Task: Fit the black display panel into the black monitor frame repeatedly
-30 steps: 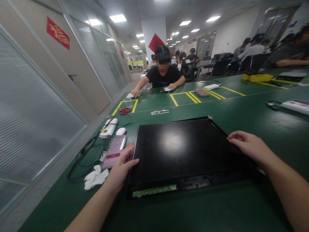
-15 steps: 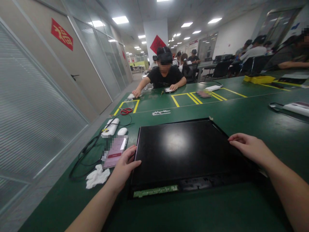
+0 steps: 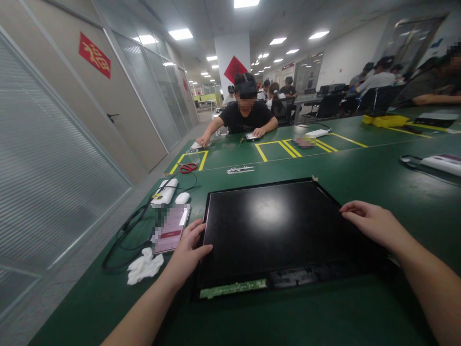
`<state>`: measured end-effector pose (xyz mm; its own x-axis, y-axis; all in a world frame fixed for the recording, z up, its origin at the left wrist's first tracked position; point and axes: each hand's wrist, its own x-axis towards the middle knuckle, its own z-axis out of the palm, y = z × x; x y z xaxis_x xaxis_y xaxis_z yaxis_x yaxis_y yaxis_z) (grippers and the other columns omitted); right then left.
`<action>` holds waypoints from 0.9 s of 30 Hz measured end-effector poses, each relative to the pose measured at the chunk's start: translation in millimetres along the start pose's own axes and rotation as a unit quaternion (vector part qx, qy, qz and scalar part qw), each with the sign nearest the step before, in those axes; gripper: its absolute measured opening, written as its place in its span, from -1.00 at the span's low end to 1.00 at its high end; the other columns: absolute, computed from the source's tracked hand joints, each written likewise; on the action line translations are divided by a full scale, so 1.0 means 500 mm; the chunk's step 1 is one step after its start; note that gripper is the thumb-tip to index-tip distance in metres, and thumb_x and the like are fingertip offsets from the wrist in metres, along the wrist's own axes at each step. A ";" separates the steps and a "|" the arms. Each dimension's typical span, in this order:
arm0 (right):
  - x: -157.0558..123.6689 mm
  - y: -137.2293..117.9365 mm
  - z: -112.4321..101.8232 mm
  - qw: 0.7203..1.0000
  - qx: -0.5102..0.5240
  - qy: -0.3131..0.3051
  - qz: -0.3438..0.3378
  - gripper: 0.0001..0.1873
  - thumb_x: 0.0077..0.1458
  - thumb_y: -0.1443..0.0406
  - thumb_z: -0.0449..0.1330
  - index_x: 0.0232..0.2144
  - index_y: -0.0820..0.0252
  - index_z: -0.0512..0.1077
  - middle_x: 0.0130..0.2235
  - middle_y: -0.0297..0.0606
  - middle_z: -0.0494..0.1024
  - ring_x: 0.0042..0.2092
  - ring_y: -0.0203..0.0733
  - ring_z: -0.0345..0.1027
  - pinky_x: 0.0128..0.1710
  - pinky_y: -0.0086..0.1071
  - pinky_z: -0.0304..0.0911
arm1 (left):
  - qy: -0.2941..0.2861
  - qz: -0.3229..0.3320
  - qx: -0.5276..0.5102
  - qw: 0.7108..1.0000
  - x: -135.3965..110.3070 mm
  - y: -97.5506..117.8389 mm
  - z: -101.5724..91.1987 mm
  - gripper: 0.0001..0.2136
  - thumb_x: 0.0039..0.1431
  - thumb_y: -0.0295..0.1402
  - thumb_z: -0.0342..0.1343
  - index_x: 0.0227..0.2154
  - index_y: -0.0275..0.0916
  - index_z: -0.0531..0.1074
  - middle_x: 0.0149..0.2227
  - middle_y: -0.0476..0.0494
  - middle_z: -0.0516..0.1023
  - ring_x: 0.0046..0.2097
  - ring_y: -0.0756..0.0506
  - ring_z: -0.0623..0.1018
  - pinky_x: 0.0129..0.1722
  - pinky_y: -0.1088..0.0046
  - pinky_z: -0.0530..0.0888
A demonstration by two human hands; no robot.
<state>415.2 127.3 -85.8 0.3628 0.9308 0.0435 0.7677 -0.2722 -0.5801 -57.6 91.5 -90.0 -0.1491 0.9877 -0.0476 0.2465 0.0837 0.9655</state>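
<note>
Your left hand (image 3: 189,250) rests at the left edge of a flat, black, rectangular screen panel (image 3: 273,226) with a dark frame; its grip is spread, the thumb on the border and the fingers along the side. Your right hand (image 3: 370,221) is at the panel's right edge, thumb and forefinger close together; you cannot tell from this view whether that grip pinches the rim. The panel lies face up on the dark green surface (image 3: 288,317) between your hands, a narrow green circuit strip (image 3: 233,289) along its near edge. Beside your left forearm sits a crumpled white tissue (image 3: 145,265); beyond it lie a pink-screened phone (image 3: 172,228), a smooth white oval object (image 3: 182,198) and red-handled scissors (image 3: 188,168). Opposite you, a person in a black shirt (image 3: 248,117) sits with both arms on the surface.
</note>
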 end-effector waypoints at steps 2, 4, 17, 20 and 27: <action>0.000 -0.004 -0.003 1.000 -0.004 -0.007 0.005 -0.71 -0.16 0.06 0.16 -0.42 0.03 0.56 -0.35 -0.28 0.63 -0.26 -0.04 0.45 -0.19 -0.23 0.26 | -0.009 0.002 0.029 1.000 0.004 -0.007 -0.002 -0.53 -0.20 -0.34 0.34 -0.10 -0.19 0.58 0.34 -0.27 0.22 0.38 -0.38 0.22 0.36 0.06 0.19; 0.000 -0.007 -0.004 1.000 -0.010 -0.010 0.005 -0.68 -0.19 0.04 0.14 -0.42 0.03 0.55 -0.35 -0.28 0.62 -0.26 -0.03 0.45 -0.18 -0.22 0.26 | -0.018 0.007 0.057 0.998 0.007 -0.014 -0.004 -0.51 -0.17 -0.32 0.31 -0.06 -0.22 0.56 0.36 -0.29 0.19 0.38 -0.36 0.21 0.36 0.06 0.18; -0.003 -0.007 0.001 1.000 -0.018 0.004 -0.012 -0.65 -0.19 0.03 0.11 -0.43 0.05 0.56 -0.38 -0.23 0.61 -0.27 -0.02 0.46 -0.25 -0.24 0.28 | -0.035 0.022 0.129 0.991 0.014 -0.027 -0.008 -0.49 -0.05 -0.25 0.23 0.02 -0.28 0.49 0.37 -0.36 0.16 0.39 -0.35 0.20 0.36 0.03 0.17; -0.004 -0.008 0.001 1.000 -0.018 0.010 -0.018 -0.66 -0.18 0.04 0.12 -0.43 0.05 0.56 -0.38 -0.22 0.61 -0.29 -0.02 0.46 -0.28 -0.24 0.27 | -0.034 0.043 0.164 0.985 0.016 -0.031 -0.009 -0.51 -0.02 -0.26 0.21 0.03 -0.28 0.49 0.35 -0.35 0.19 0.38 -0.36 0.21 0.36 -0.02 0.18; -0.004 -0.009 -0.001 1.000 -0.021 0.003 -0.008 -0.63 -0.20 0.02 0.10 -0.43 0.05 0.56 -0.38 -0.24 0.62 -0.28 -0.01 0.46 -0.24 -0.21 0.27 | -0.028 0.095 0.250 0.963 0.021 -0.037 -0.007 -0.55 0.07 -0.29 0.15 0.03 -0.34 0.48 0.31 -0.44 0.24 0.36 -0.39 0.25 0.34 -0.07 0.20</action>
<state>411.3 126.7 -82.7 0.3532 0.9338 0.0575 0.7952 -0.2673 -0.5443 -67.0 99.8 -107.4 -0.0075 0.9958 0.0907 0.6970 -0.0598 0.7145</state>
